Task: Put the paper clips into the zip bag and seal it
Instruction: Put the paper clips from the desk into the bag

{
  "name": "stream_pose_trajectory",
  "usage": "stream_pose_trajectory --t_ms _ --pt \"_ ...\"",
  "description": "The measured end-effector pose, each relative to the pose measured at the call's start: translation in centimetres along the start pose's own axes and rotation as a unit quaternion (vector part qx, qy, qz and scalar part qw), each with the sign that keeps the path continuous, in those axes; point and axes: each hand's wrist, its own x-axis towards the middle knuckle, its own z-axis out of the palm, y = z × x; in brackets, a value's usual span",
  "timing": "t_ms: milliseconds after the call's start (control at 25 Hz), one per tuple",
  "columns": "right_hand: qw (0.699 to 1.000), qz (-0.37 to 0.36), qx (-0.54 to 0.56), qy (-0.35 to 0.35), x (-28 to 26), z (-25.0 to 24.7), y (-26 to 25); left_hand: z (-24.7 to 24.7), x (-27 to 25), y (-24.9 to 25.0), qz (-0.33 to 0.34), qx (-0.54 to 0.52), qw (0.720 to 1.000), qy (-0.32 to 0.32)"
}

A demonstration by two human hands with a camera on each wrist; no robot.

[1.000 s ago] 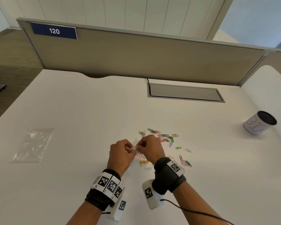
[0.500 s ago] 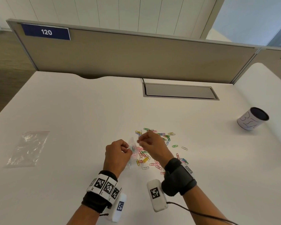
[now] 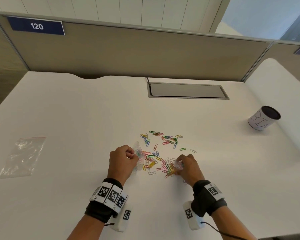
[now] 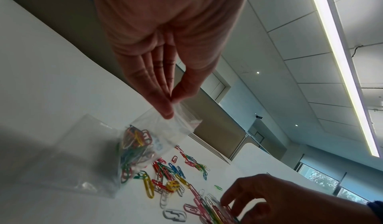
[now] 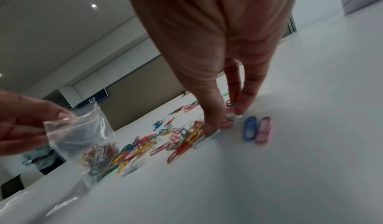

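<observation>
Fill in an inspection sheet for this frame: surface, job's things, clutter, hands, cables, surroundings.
Surface: white desk top with a grey cable hatch near the far edge.
Job's things: small clear zip bag, part-filled with clips, mouth unsealed; loose coloured paper clips scattered on the desk.
Clutter: second clear zip bag lying flat to the left; white cup with a dark inside to the right.
Hands: left hand pinches the part-filled bag's top; right hand has its fingertips down among the clips, gathering some.
Cables: thin black lead from the right wrist unit.
Surroundings: beige partition with a blue sign reading 120.
</observation>
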Motion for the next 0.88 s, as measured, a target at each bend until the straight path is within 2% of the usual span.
stream_pose_trajectory --t_ms 160,320,560,760,880 --pt "0.997 -0.048 0.054 0.014 0.5 0.7 -2.0 -0.1 -0.2 0.1 0.002 0.006 1.0 -0.002" --pt "0.994 -0.086 -0.058 -0.044 0.3 0.7 -1.9 -0.4 -0.5 -0.3 -0.008 0.005 1.0 0.0" --pt "0.99 -0.128 -0.047 0.046 0.6 2.0 -1.8 -0.1 -0.7 -0.2 0.002 0.005 1.0 -0.008" --pt "0.99 -0.109 -0.068 0.052 1.2 1.6 -2.0 0.2 -0.7 0.1 0.004 0.007 1.0 -0.016" --pt "0.996 -0.071 -0.005 0.05 1.5 0.9 -1.9 0.2 -0.7 0.3 0.002 0.001 1.0 -0.019"
